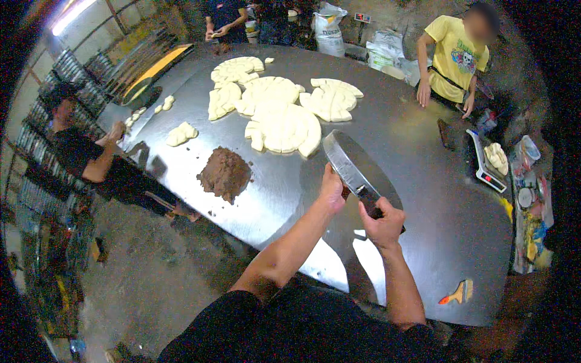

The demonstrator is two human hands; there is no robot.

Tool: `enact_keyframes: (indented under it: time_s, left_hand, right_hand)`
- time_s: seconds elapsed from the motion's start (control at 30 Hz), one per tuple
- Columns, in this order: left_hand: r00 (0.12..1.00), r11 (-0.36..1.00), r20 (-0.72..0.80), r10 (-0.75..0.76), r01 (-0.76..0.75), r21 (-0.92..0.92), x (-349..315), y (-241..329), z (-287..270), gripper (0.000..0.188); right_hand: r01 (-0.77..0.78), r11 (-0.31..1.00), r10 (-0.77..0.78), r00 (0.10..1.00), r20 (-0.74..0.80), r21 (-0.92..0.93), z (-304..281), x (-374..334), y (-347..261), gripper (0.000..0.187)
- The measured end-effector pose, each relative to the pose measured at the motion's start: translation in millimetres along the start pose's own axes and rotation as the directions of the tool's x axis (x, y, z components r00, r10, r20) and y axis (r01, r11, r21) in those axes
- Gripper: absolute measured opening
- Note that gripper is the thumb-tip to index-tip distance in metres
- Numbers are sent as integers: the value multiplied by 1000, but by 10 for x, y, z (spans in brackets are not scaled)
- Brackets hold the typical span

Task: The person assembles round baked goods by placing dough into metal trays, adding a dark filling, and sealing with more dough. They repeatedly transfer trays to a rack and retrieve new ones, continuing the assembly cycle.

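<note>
Both of my hands grip a round, shallow metal pan (pixel 346 164), tilted up on its edge above the steel table (pixel 290 199). My left hand (pixel 332 191) is closed on the near side of its rim. Lower along the same rim, my right hand (pixel 384 224) is wrapped round it with the thumb up. Just beyond the pan lie several flat, pale dough rounds (pixel 285 128), scored into pieces and partly overlapping. To the left sits a crumbly brown mound (pixel 224 174), with a small lump of dough (pixel 182 134) behind it.
A pastry brush (pixel 463 291) lies near the table's front right edge. At the right stands a scale (pixel 486 162) with dough (pixel 497 158) on it. One person in a yellow shirt (pixel 457 54) stands far right; another in dark clothes (pixel 82 148) works at the left edge, and others stand behind.
</note>
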State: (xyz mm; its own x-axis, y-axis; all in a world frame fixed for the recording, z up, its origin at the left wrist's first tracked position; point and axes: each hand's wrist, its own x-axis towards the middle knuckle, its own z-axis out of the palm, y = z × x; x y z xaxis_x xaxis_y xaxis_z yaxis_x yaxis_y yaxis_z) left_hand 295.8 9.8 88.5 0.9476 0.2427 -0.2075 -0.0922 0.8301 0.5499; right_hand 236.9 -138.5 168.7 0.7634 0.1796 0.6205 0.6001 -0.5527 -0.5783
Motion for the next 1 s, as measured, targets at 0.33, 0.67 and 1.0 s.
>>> enact_keyframes:
  time_s: [0.33,0.67,1.0]
  left_hand:
    - [934,872,-50,-354,310,-379,1447,-12,-1070,20]
    - [945,461,-297,-136,326,826,1336,589,-1112,37]
    - [835,81,-204,511,190,978,1689,602,-1088,34]
  right_hand:
    - [212,929,-158,968,194,-302,1454,366,578,33]
    - [221,838,-120,966,227,-499,1355,780,446,38]
    - [-428,892,354,859,-370,-141,690,893,812,23]
